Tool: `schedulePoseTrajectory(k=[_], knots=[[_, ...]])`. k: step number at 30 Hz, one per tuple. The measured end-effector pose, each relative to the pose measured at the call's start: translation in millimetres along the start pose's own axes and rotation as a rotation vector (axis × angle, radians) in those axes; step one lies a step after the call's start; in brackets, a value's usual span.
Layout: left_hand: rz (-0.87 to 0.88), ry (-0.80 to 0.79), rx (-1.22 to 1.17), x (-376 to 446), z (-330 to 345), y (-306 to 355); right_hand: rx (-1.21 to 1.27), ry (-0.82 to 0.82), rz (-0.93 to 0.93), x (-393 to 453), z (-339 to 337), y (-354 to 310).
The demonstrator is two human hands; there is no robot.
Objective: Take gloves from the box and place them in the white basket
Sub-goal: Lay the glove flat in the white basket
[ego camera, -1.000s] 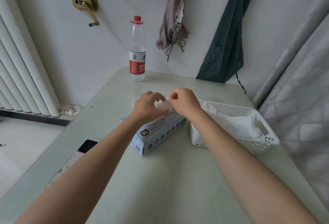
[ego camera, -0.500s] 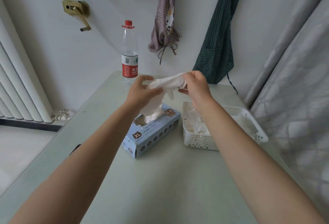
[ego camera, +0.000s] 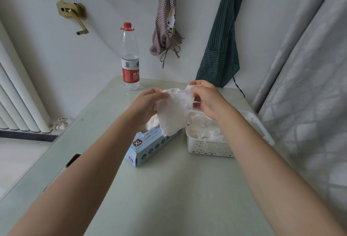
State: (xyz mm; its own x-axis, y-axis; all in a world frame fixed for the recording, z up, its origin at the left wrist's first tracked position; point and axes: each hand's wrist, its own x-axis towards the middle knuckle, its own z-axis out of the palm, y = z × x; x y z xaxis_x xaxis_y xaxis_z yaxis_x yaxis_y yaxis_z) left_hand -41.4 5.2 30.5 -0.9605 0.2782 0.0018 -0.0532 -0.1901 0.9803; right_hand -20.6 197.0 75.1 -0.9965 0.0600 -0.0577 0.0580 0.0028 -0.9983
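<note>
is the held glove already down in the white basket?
No: both the left hand and right hand pinch the glove in the air above the box, beside the white basket.

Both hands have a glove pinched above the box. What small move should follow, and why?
Probably carry the glove rightward and drop it into the white basket. The left hand and right hand pinch its top edge, it hangs clear of the box, and the basket sits just right.

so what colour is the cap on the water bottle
Red, on the bottle cap, seen in the head view.
</note>
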Motion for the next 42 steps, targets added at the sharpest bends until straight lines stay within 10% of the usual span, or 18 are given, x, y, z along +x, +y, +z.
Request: schedulePoseTrajectory(k=[4,11,20,29,37,42], knots=[[0.05,-0.008,0.08,-5.2,2.6,10.3,-0.229,-0.302,0.104,-4.3,-7.8,1.6],[0.112,-0.171,0.217,-6.6,13.2,11.8,-0.501,-0.311,0.024,-1.5,-3.6,9.7],[-0.107,-0.129,0.282,-4.9,4.4,-4.1,-0.249,-0.02,-0.148,0.9,-11.9,3.6],[-0.123,-0.195,0.231,-10.7,6.9,-0.2,-0.123,-0.13,-0.104,-6.2,-3.0,-3.8],[-0.098,-0.114,0.074,-17.8,8.7,12.4,-0.179,0.171,-0.068,-3.6,-6.5,-4.6],[-0.18,0.221,-0.05,-16.0,14.5,15.8,-0.483,0.143,-0.238,-20.0,1.1,-6.0]])
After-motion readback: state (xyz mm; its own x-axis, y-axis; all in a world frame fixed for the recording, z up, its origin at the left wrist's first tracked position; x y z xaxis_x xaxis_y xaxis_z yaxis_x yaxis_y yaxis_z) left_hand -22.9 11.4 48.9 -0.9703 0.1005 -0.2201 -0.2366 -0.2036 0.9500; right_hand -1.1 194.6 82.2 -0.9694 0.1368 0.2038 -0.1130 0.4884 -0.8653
